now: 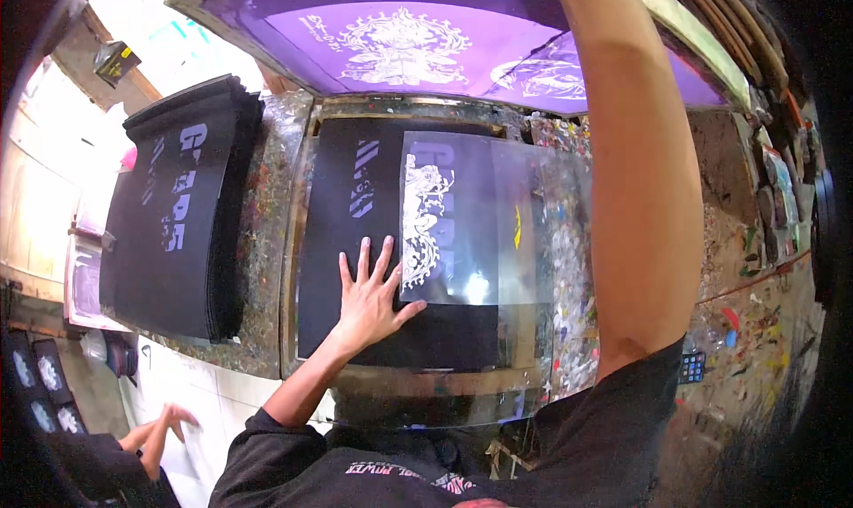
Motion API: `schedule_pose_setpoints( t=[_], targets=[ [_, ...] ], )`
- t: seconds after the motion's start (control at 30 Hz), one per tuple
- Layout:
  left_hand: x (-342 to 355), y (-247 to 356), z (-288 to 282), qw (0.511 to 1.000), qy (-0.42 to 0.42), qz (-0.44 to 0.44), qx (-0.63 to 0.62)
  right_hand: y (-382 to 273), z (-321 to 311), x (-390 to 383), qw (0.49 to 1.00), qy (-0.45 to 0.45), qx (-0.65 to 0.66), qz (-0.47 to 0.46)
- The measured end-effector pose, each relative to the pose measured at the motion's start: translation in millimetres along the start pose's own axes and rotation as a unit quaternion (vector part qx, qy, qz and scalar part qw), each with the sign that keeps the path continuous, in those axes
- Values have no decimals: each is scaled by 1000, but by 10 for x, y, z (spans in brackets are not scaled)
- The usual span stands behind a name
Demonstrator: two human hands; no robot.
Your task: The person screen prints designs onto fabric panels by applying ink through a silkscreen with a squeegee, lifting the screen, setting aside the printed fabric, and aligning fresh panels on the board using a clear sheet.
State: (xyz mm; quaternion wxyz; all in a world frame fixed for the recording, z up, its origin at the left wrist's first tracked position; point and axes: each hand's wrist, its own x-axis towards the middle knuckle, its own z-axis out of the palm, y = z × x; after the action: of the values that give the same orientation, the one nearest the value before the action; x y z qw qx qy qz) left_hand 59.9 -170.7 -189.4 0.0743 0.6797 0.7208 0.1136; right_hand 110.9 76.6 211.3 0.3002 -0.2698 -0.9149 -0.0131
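Observation:
My left hand [373, 299] lies with fingers spread on a black printed sheet [355, 277]. Its thumb touches the lower left edge of a clear film [524, 232]. The film carries a white ornate print [424, 219] along its left side and overlaps pale lettering on the black sheet. My right arm [644, 179] reaches up past the top edge, and its hand is out of the picture. Beyond the sheet, a purple screen-printing frame [498, 50] is tilted up, with ornate white figures on its mesh.
A thick stack of black printed sheets [178, 206] stands to the left on the paint-spattered table [267, 206]. Farther right lies a small device with a lit screen [692, 368]. Another person's hand [169, 424] shows at lower left. Wooden strips [737, 19] stand at upper right.

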Motion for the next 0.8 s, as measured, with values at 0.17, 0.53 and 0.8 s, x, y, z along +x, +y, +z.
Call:
schedule_pose_setpoints(
  t=[0.17, 0.53, 0.8],
  targets=[
    [4, -54, 23, 1000, 5, 1, 8, 224, 246, 260, 997, 17, 7, -75],
    [1181, 1302, -68, 766, -11, 118, -631, 219, 404, 146, 998, 58, -24, -16],
    [-101, 470, -1738, 550, 374, -54, -744, -714, 365, -1701, 996, 76, -47, 19]
  ],
)
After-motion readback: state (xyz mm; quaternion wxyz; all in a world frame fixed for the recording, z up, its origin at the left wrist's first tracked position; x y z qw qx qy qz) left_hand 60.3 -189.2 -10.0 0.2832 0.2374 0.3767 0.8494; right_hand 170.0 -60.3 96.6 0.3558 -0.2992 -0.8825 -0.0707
